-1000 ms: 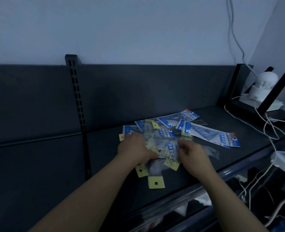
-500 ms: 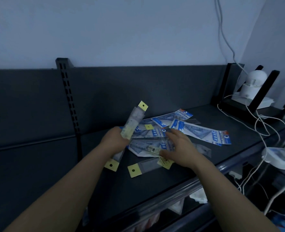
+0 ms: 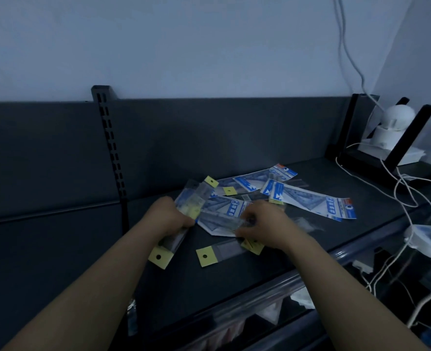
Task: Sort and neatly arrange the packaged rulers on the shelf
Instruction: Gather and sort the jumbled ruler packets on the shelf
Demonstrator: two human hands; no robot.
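Item: packaged rulers, loose lot, on dark shelf [image 3: 234, 287], centre of frame.

- Bundle of clear ruler packs [image 3: 194, 201]: yellow hang-tabs at both ends, lying aslant from lower left to upper right, left of centre. The left hand [image 3: 170, 216] grasps it at mid-length, fingers curled round it.
- Blue-printed ruler packs [image 3: 308, 201]: several, overlapping at odd angles, fanned from centre toward the right.
- Single clear pack [image 3: 205, 257]: flat on the shelf below the pile, yellow tab to the left, its right end under the right hand [image 3: 265, 224].
- Right hand: fingers bent down onto the pile's near edge. Blurred, so I cannot tell whether they pinch a pack or only press.
- Slotted upright [image 3: 109, 138]: left of centre.
- White cables [image 3: 406, 188] and white round device [image 3: 395, 117]: right edge.
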